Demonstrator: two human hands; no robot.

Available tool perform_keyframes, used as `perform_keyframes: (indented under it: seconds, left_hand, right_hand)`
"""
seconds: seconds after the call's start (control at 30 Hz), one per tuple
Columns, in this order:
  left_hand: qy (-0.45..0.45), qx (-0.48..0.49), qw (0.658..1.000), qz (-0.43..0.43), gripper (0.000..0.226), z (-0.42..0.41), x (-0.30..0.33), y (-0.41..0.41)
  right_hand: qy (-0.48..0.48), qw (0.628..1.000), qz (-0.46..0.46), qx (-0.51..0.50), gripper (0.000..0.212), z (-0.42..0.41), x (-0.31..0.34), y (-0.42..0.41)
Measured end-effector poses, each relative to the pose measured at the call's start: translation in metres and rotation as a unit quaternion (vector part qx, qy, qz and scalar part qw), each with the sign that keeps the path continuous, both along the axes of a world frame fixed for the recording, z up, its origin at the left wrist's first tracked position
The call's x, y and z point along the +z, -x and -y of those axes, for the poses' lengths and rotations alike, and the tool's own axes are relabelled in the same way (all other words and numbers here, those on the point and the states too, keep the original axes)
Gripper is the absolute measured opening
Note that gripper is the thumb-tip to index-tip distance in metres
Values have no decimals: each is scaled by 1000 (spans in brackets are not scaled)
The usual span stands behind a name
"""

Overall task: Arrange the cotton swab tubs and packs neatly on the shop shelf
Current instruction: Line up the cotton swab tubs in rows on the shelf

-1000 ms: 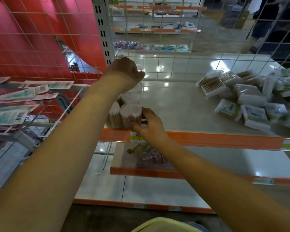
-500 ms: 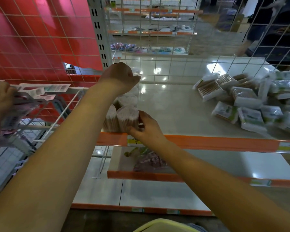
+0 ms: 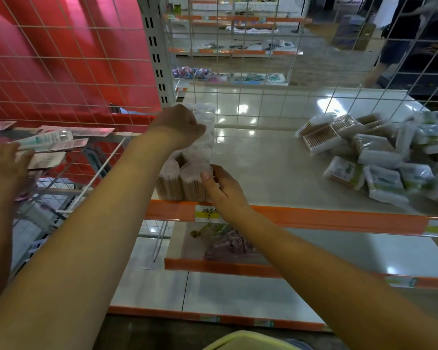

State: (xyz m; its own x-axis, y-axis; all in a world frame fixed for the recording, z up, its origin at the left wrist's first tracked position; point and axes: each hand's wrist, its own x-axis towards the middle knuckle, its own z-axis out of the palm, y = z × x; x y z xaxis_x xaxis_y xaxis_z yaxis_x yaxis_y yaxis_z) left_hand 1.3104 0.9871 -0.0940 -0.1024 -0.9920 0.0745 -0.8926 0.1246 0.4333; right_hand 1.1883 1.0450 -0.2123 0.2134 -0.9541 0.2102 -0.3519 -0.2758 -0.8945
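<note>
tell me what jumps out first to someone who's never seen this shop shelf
Two bare arms reach in from below to a row of round cotton swab tubs at the left end of the orange-edged shelf: the right hand holds the front tub, the left hand rests on tubs further back. At the shelf's right end lies a loose heap of cotton swab packs. A red panel behind wire mesh fills the upper left.
</note>
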Motion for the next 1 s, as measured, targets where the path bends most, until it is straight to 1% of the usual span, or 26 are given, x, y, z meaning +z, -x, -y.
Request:
perform_keyframes:
  seconds: [0.07, 0.17, 0.27, 0.4, 0.47, 0.53, 0.6, 0.7, 0.83, 1.0]
  left_hand:
    - [-4, -3, 1000, 4, 39, -1, 0, 1]
    - [0, -9, 1000, 0, 38, -1, 1, 5]
    - [9, -15, 1000, 5, 37, 0, 2, 12]
    - [40, -29, 997, 59, 33, -2, 0, 33]
    - [52, -39, 996, 64, 32, -1, -3, 46]
    - [61, -47, 995, 66, 32, 0, -6, 58]
    - [71, -51, 994, 69, 31, 1, -8, 71]
    - [88, -58, 992, 76, 29, 1, -10, 92]
    - [108, -63, 989, 79, 29, 2, -15, 125]
    - [129, -69, 987, 74, 29, 5, -17, 169]
  right_hand:
    - [-4, 1000, -2, 1, 61, 0, 0, 1]
    - [-2, 1000, 8, 2, 55, -1, 1, 2]
    - [3, 1000, 1, -6, 56, 0, 0, 4]
    - [9, 999, -17, -47, 63, 1, 0, 15]
    - [20, 997, -18, -66, 61, 4, 4, 24]
    - [29, 996, -20, -80, 54, 8, 8, 36]
    - [43, 994, -41, -92, 49, 11, 13, 49]
    - [74, 987, -83, -113, 56, 16, 21, 71]
    - [103, 973, -151, -138, 40, 24, 26, 108]
    - [132, 954, -216, -163, 36, 32, 30, 156]
